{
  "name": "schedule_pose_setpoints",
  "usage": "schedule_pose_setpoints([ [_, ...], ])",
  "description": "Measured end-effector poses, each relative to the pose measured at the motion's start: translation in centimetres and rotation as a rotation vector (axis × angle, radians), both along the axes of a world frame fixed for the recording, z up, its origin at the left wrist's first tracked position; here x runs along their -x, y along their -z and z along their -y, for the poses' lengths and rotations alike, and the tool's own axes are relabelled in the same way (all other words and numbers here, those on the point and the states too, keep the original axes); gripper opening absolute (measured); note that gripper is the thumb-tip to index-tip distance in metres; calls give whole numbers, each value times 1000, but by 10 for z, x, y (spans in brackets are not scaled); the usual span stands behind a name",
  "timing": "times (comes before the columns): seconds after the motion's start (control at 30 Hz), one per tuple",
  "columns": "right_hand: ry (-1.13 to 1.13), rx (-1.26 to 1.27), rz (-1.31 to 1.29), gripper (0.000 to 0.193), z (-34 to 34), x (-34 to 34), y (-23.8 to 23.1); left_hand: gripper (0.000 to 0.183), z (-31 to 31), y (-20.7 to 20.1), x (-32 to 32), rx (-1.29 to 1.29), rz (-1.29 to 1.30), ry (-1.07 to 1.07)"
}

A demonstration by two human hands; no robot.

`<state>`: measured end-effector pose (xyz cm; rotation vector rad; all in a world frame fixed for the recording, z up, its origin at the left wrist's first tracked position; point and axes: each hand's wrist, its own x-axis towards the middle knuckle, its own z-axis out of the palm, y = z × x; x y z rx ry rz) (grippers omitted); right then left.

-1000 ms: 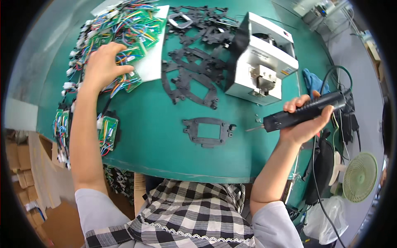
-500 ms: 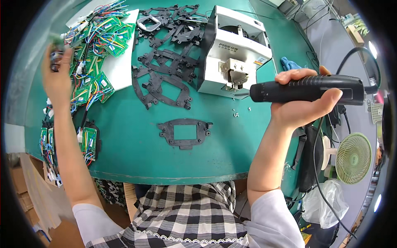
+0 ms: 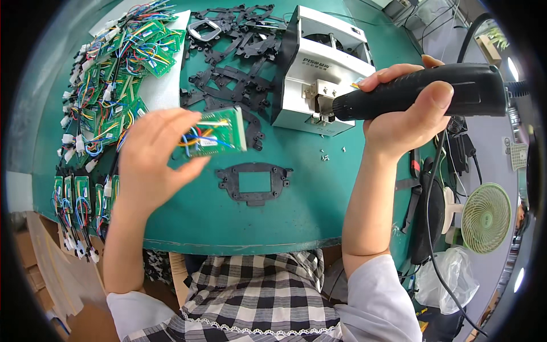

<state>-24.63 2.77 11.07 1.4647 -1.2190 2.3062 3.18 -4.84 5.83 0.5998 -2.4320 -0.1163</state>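
Note:
My left hand (image 3: pixel 149 157) is closed on the edge of a green circuit board (image 3: pixel 229 130) with coloured wires, held over the table left of centre. In my right hand (image 3: pixel 396 128) is a black corded electric screwdriver (image 3: pixel 421 91), its nose pointing left at the metal outlet of a white screw feeder (image 3: pixel 299 77). Whether its bit touches a screw cannot be seen. Flat on the table in front of me lies a black plastic frame (image 3: pixel 228 182) with a rectangular opening, touched by neither hand.
Wired circuit boards (image 3: pixel 99 122) are heaped at the left, with several more along the left table edge. Black plastic frames (image 3: pixel 231 85) are piled beside the feeder. Small loose screws (image 3: pixel 325 158) lie before it. A green fan (image 3: pixel 486 225) stands at the right.
My left hand has come from the board heap toward the middle, bringing a circuit board. My right hand has moved the screwdriver up and left to the feeder's outlet.

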Motion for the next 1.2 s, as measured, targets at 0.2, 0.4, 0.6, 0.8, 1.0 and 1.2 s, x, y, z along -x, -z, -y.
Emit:
schedule_pose_setpoints([
  [0.2, 46, 15, -3, 58, 0, -7, 4, 52, -32, 22, 13, -293, -8, 47],
  [0.4, 130, 20, -99, 56, -2, -6, 11, 54, -31, 34, 16, -289, -56, 19],
  [0.6, 145, -27, -100, 62, -3, 1, 10, 54, -31, 36, 17, -294, -126, -23],
  [0.8, -15, -180, 162, 75, -29, -17, 16, 50, -36, 41, 16, -250, -19, 44],
  [1.0, -93, -231, 246, 67, -43, -20, 33, 47, -47, 48, 25, -283, 66, 163],
  [1.2, -147, -212, 258, 77, -31, -39, 42, 49, -47, 55, 26, -351, 98, 175],
])
